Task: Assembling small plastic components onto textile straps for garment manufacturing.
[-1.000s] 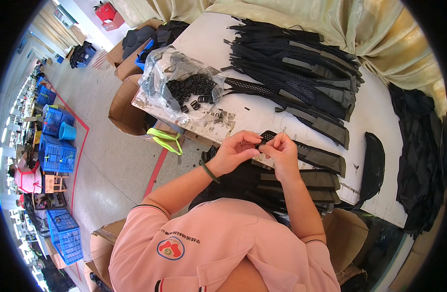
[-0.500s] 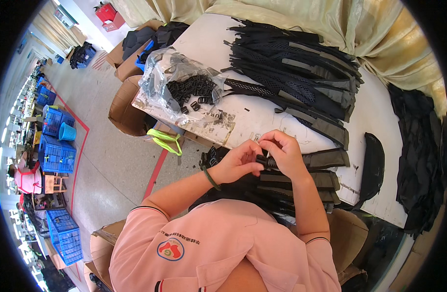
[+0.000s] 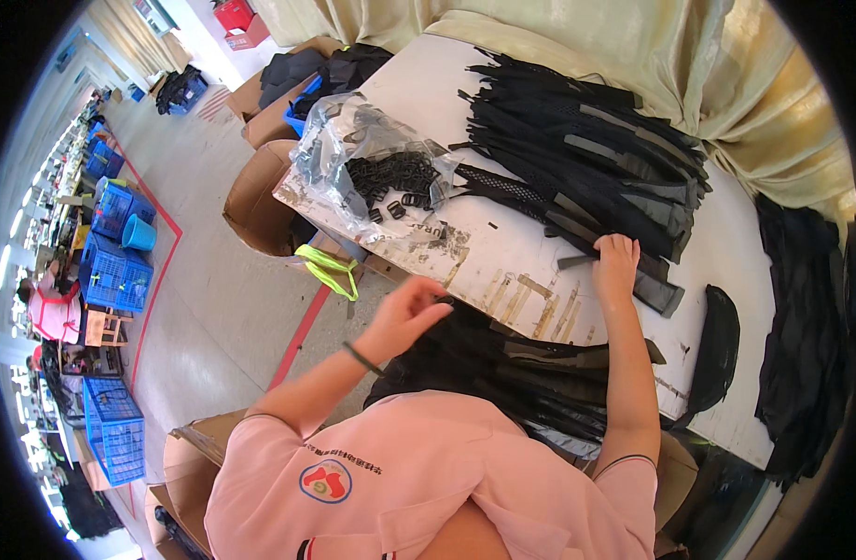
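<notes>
On the table my right hand is closed on a black fabric strap with a grey section, at the near side of a spread pile of similar black straps. My left hand is off the table's near edge, fingers loosely curved and apart from the thumb, with nothing visible in it. Below it, more black straps lie across my lap. A clear plastic bag, open toward the pile, holds many small black buckles.
The white table has worn tape marks along its near edge. A black curved pouch lies at right, beside a heap of black fabric. Cardboard boxes and a neon yellow strap are at left, and blue crates stand farther off.
My hands have parted. The right hand has gone from the buckle and strap in front of me to the table pile; the left has drawn back left, and the strap end has dropped to the lap.
</notes>
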Demonstrator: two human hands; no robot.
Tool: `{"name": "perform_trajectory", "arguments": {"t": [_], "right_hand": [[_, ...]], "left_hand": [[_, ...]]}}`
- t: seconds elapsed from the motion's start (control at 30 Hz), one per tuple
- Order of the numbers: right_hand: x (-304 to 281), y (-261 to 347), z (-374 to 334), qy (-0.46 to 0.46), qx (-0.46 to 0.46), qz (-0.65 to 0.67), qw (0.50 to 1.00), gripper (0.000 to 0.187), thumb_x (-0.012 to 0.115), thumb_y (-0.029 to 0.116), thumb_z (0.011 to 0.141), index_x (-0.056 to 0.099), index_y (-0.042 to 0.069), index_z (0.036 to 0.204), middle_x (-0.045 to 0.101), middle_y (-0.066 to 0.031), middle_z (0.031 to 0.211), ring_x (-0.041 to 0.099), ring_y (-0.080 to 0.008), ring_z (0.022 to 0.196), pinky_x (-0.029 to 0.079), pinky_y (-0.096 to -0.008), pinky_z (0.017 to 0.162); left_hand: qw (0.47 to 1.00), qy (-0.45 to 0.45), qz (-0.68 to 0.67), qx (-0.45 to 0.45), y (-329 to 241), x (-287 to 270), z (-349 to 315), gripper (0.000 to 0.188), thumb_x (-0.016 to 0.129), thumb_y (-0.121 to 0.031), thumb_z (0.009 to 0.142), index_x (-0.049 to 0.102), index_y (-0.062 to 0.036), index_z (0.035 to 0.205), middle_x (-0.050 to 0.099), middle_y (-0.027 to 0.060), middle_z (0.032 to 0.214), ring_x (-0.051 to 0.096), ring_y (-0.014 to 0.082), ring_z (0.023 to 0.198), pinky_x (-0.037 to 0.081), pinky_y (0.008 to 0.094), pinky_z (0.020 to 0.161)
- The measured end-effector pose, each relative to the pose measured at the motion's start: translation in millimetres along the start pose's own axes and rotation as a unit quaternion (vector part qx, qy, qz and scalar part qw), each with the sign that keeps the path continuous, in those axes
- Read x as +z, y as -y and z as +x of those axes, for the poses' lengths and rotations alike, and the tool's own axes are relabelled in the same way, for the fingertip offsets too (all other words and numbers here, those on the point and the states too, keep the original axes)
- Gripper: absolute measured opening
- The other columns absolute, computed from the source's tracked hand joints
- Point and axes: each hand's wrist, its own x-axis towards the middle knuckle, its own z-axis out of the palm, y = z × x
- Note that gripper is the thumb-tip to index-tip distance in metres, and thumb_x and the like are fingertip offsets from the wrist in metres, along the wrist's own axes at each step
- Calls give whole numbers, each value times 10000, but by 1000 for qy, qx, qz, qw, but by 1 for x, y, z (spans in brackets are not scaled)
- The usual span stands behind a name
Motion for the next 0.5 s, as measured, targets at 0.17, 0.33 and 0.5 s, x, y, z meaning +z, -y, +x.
{"name": "perform_trajectory", "arguments": {"t": [0.17,0.33,0.5], "right_hand": [[-70,39,-15,27,-41,156,987,304,724,136,698,532,45,916,638,-130,808,573,-346,751,449,-363,765],[-116,44,-31,152,-16,429,890,142,647,107,823,560,8,875,576,-49,701,490,-107,645,418,-242,617],[-127,5,-45,215,48,413,884,156,615,141,845,588,-12,835,569,-37,678,485,-94,642,421,-248,614]], "left_hand": [[864,193,-408,-222,-11,56,52,334,556,-244,917,499,-85,1205,604,48,1026,556,97,676,475,249,650],[729,209,-619,-202,5,85,104,350,522,-202,932,450,-121,1265,588,53,1094,556,113,714,466,281,725],[709,201,-663,-133,7,73,108,281,551,-102,904,497,-117,1180,578,42,957,554,127,743,472,268,713]]}}
